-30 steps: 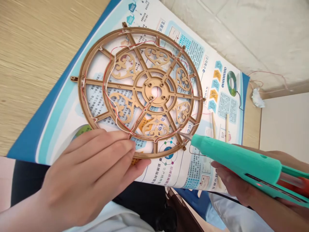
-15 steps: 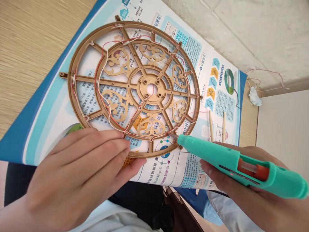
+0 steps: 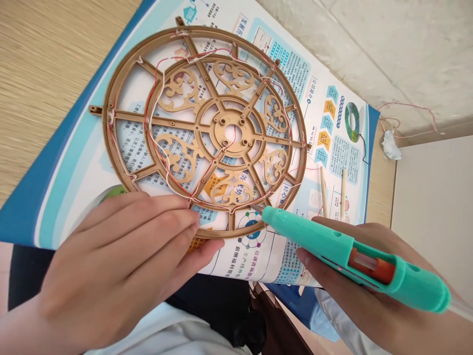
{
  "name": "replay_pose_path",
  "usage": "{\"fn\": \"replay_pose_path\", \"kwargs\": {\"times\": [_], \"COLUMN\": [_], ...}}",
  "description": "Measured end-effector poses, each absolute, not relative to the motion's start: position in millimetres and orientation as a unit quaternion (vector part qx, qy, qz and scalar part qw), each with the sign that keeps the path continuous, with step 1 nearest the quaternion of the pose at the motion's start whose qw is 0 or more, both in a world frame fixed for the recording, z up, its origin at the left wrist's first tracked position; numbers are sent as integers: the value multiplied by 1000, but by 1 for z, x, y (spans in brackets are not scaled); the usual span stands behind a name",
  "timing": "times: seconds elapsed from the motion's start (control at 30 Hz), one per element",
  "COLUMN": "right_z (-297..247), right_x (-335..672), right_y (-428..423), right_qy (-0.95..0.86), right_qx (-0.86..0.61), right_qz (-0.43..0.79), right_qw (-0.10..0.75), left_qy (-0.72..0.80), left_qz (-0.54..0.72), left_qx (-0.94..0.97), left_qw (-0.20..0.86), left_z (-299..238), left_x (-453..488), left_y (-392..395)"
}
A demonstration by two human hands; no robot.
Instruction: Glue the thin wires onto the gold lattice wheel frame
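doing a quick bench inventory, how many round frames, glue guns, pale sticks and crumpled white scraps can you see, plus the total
round frame: 1
glue gun: 1
pale sticks: 2
crumpled white scrap: 1
total: 5

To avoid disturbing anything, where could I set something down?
Bare pale wooden tabletop shows upper left, bordered by the blue-edged printed sheet. Crowded: around the round brown openwork frame, turquoise plastic glue gun, left hand and right hand.
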State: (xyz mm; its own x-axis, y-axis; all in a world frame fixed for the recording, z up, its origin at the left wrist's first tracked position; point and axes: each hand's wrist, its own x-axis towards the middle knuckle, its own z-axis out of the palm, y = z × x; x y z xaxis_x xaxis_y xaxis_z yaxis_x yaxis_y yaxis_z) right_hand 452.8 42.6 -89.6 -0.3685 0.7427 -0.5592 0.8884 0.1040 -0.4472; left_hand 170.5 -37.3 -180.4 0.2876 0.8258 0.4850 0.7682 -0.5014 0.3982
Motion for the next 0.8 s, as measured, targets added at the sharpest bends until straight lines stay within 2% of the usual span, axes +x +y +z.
{"fn": "replay_pose_path", "kwargs": {"times": [0.27, 0.8], "right_z": [-82, -85], "right_x": [442, 445], "right_y": [39, 45], "right_qy": [728, 714], "right_qx": [593, 543], "right_qz": [-334, -424], "right_qw": [77, 125], "left_qy": [495, 493], "left_qz": [320, 317], "left_qx": [807, 809], "left_qw": [30, 29], "left_z": [-182, -174], "left_x": [169, 169], "left_y": [-37, -37]}}
